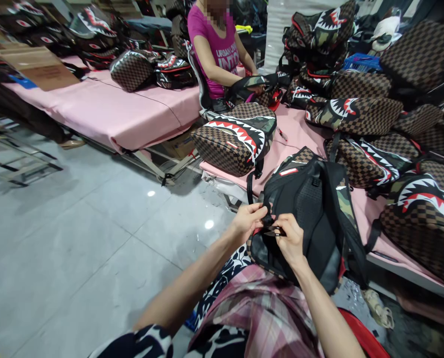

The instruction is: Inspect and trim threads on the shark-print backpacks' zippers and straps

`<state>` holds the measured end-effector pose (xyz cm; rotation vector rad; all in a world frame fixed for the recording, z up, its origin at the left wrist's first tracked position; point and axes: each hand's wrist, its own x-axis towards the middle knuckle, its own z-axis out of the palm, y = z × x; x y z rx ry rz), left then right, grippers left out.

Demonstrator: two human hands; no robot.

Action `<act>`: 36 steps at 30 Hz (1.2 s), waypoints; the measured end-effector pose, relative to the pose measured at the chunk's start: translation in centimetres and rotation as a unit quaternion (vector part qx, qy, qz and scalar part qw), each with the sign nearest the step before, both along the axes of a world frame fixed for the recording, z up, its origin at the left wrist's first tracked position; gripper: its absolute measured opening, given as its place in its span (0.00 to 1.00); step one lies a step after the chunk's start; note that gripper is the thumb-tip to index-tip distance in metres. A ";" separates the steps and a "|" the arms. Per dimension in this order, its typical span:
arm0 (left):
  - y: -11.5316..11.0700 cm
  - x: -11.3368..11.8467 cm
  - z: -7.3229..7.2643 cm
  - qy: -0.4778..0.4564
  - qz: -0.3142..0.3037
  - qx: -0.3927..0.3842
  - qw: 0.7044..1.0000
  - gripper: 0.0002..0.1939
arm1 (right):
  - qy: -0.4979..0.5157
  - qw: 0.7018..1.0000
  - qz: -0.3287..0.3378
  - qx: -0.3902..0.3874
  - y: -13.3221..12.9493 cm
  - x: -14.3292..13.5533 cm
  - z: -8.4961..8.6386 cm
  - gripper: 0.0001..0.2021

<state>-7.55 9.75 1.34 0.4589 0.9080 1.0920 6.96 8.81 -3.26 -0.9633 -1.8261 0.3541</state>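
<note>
A black-backed backpack (306,199) with checkered edges leans on the pink table's edge and my lap, its padded back and straps facing up. On its left side, my left hand (247,219) pinches a black strap end. Close beside it, my right hand (291,236) is closed on small dark thread snips (275,231), whose blades point left toward the strap. The fingertips of both hands are only a little apart.
A checkered shark-mouth backpack (237,136) stands on the pink table (292,127) ahead. More such bags (423,199) are piled along the right. Across the table, a person in a purple shirt (218,49) handles another bag. Grey floor (95,238) lies at left.
</note>
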 end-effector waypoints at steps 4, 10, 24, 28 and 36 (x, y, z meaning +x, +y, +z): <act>-0.5 0.6 -0.3 -0.056 0.069 -0.040 0.995 0.08 | -0.012 0.986 -0.092 0.139 -0.5 -0.4 -1.2 0.12; -1.0 1.1 -0.4 -0.073 0.087 -0.047 0.992 0.07 | -0.047 0.971 -0.109 0.209 -0.5 -0.3 -2.0 0.12; 0.4 0.1 -1.0 -0.056 0.042 -0.117 0.991 0.09 | -0.163 0.964 0.004 0.211 0.8 1.0 -0.8 0.12; 0.5 -0.5 -1.0 -0.053 0.008 -0.126 0.991 0.09 | -0.246 0.941 0.077 0.220 1.5 1.5 0.2 0.11; 0.6 -1.1 -2.9 0.055 -0.064 -0.066 0.994 0.14 | -0.071 0.916 0.207 -0.336 3.4 0.0 1.6 0.11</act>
